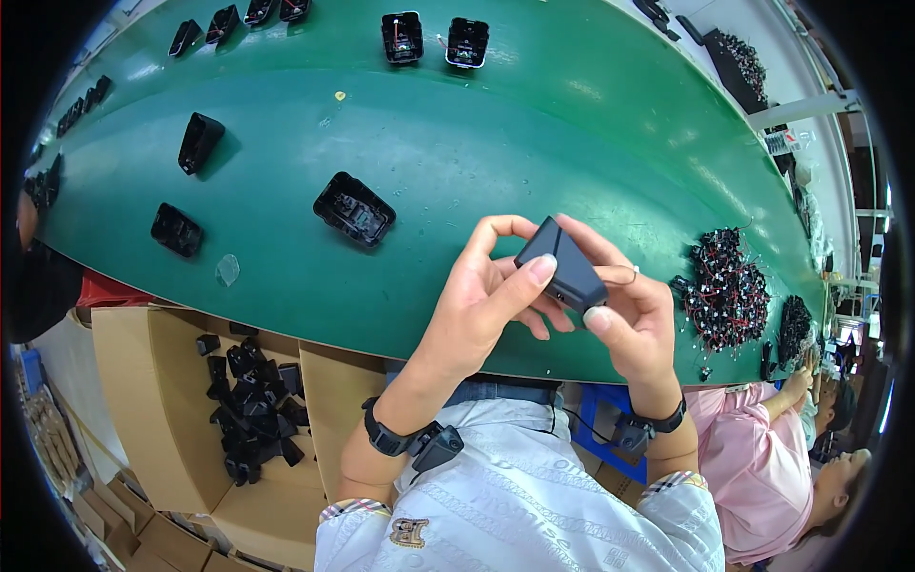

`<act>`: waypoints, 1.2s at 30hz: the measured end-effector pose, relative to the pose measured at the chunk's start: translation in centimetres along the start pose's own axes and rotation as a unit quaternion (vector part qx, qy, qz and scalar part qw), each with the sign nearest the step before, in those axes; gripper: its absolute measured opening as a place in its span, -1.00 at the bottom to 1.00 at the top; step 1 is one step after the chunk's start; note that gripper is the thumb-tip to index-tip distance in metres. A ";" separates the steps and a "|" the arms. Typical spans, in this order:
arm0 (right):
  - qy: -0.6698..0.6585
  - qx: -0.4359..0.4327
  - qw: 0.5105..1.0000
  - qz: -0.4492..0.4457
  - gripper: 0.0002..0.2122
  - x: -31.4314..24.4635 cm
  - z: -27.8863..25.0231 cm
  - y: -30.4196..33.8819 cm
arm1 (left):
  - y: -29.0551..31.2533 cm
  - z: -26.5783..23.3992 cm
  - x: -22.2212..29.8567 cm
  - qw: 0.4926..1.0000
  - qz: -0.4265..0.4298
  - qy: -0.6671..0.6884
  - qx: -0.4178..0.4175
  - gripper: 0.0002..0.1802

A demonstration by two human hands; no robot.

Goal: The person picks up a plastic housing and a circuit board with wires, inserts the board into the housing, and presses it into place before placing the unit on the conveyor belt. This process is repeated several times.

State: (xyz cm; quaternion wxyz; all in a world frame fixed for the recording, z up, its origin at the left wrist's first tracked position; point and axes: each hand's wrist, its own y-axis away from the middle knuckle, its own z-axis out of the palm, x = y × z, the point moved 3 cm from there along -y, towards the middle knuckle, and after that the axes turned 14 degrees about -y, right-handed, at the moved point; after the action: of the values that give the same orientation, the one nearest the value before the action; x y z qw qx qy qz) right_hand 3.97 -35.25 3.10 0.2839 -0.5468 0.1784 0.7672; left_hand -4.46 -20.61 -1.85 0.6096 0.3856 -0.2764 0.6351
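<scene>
The long green desk (534, 124) carries scattered open black plastic housings (355, 209) at upper left and centre, and tangled black wire bundles (724, 291) at right.

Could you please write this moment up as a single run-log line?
left hand: grips black plastic housing | right hand: grips same housing | above green belt | open shell lies left

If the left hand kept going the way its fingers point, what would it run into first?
The left hand points up and right, so it meets the black casing it already grips, then the right hand just behind; depth is hard to judge.
</scene>
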 end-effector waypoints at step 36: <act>-0.115 -0.093 0.989 -0.003 -0.80 -0.2 -1.5 1.6 | 1.8 3.3 2.3 0.980 0.037 -0.184 0.059 -0.54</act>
State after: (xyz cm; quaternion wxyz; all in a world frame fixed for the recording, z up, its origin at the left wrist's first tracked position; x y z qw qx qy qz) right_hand 4.09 -37.43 2.72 0.2531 -0.4794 0.0706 0.8373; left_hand -5.61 -22.19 2.07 0.5005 0.5205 -0.3603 0.5905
